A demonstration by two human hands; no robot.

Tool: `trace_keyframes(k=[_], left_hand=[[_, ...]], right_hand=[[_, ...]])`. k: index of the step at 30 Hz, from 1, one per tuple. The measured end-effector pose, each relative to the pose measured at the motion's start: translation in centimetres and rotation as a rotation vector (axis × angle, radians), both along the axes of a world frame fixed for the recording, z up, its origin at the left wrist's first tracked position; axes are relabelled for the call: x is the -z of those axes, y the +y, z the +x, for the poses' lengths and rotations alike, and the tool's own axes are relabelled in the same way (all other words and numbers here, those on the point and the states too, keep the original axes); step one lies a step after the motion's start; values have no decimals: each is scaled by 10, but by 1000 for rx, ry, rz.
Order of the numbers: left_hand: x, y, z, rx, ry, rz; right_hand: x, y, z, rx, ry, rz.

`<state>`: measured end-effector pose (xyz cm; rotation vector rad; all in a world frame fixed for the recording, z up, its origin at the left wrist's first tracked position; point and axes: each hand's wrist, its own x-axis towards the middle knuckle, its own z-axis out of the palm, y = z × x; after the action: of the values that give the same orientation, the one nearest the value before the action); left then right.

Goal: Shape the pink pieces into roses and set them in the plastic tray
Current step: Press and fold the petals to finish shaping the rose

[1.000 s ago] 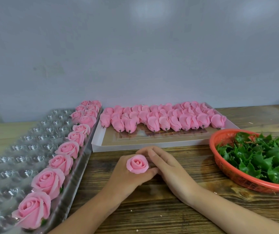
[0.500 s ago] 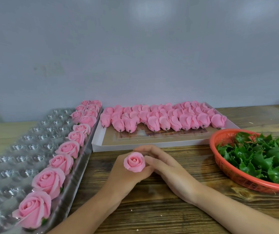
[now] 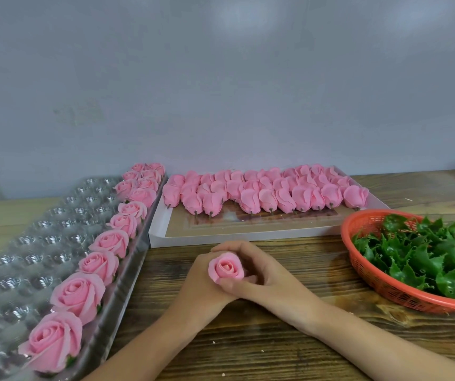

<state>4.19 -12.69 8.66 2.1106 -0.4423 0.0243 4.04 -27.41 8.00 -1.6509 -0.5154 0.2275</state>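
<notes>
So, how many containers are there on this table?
3. The plastic tray with finished roses is at the left, the white box of pink pieces at the back centre, the orange basket of leaves at the right. None seems hidden.

Both hands, left hand [image 3: 201,284] and right hand [image 3: 273,279], cup a pink rose [image 3: 226,268] above the wooden table [image 3: 275,347].

Right hand [image 3: 269,273] now wrapped round rose [image 3: 226,268] — thumb in front, fingers [image 3: 248,250] behind

Plastic tray [image 3: 42,237] left on table [image 3: 275,339], finished roses [image 3: 109,240] along its right edge. Box [image 3: 248,237] far centre, unshaped pieces [image 3: 264,193] in its far half. Basket [image 3: 358,259] of leaves [image 3: 427,257] right. Left hand [image 3: 204,284] and right hand [image 3: 270,273] hold rose [image 3: 226,268] just before box.
</notes>
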Motion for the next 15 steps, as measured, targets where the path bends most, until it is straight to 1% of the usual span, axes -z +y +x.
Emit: trace_keyframes(k=[5,6,9,10,12,15], left_hand=[[3,3,3,6,18,-36],[5,0,6,0,19,-16],[11,-10,4,-42,9,177],[11,-12,4,-32,-11,167],[10,-10,2,-11,-60,81],[6,-1,2,6,-88,76]], right_hand=[[-4,-2,-1,-37,-15,-38],[-4,-1,-1,-35,-14,-33],[-2,2,-2,-11,-21,-38],[0,4,-3,-5,-31,-44],[1,5,-3,1,-59,-56],[0,3,-3,-28,-67,-73]])
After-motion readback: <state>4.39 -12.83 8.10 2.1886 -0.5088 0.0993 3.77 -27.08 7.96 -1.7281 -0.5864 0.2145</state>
